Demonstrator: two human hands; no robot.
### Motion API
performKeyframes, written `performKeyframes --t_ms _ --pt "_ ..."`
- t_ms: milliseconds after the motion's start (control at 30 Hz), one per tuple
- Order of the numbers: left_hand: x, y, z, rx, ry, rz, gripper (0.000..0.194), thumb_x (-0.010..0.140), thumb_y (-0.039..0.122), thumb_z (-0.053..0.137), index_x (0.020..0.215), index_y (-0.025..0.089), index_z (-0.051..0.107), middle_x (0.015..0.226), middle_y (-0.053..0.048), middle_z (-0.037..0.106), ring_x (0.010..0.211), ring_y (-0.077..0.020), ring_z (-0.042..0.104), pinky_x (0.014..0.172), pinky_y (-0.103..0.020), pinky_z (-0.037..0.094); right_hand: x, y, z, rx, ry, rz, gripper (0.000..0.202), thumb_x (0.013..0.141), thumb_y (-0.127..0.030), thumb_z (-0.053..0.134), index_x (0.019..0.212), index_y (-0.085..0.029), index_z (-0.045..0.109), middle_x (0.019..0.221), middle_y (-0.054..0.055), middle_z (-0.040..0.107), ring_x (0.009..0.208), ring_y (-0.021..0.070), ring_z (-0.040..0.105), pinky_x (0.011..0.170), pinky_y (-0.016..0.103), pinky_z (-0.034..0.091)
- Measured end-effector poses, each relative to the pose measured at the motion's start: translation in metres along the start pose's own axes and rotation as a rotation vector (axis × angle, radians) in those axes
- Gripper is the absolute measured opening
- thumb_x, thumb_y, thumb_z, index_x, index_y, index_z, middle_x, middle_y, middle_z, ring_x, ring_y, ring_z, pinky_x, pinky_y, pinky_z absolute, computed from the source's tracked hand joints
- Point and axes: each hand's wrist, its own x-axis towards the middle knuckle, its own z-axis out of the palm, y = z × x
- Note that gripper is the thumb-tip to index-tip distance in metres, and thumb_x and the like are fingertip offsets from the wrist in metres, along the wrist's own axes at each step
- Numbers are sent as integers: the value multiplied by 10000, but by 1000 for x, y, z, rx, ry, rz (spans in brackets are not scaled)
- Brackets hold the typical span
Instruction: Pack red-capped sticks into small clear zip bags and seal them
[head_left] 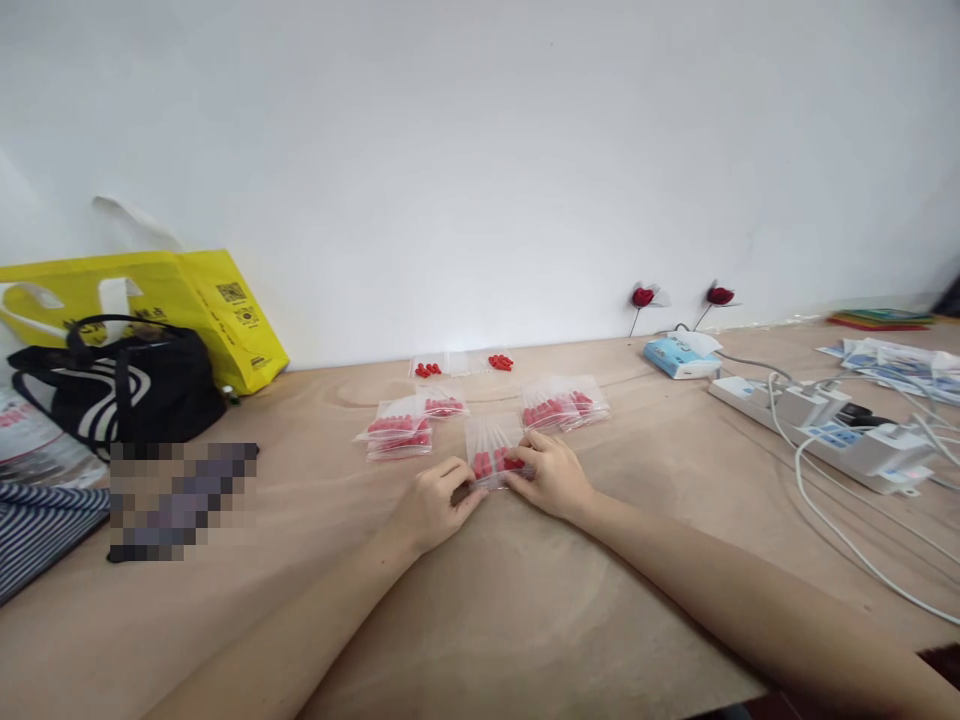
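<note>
A small clear plastic bag [491, 432] with small red pieces inside lies flat on the wooden table between my hands. My left hand [441, 502] is curled, its thumb and index finger pinching at the bag's lower left corner. On the other side, the closed fingers of my right hand [556, 474] grip the bag's right edge and cover some of the red pieces. Similar filled bags lie stacked at the left [397, 430] and overlap in a pile at the right [564, 402]. What exactly the red pieces are is too small to tell.
Near the wall lie more red pieces [428, 370] on clear bags. A yellow bag [232, 325] and a black bag [165, 380] stand left, beside a pixelated object [184, 505]. At right are a tissue pack [679, 358], a power strip [862, 455] and loose white cables [832, 525].
</note>
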Motion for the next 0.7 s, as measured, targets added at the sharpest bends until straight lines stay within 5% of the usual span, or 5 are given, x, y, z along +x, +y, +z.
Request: performKeyframes --t_ms 467,700 --pt "0 -1 2 -10 16 20 165 774 224 546 624 162 575 654 -9 607 618 -131 561 582 -239 441 9 -11 8 -113 25 -36 141 705 -307 560 776 -202 620 743 18 578 723 140 499 659 291 232" --pt "0 -2 2 -5 11 24 144 771 211 542 639 167 579 640 -5 614 616 -135 562 588 -244 433 13 -13 12 -198 63 -86 267 709 -440 553 664 -182 605 688 25 584 706 146 482 665 315 202"
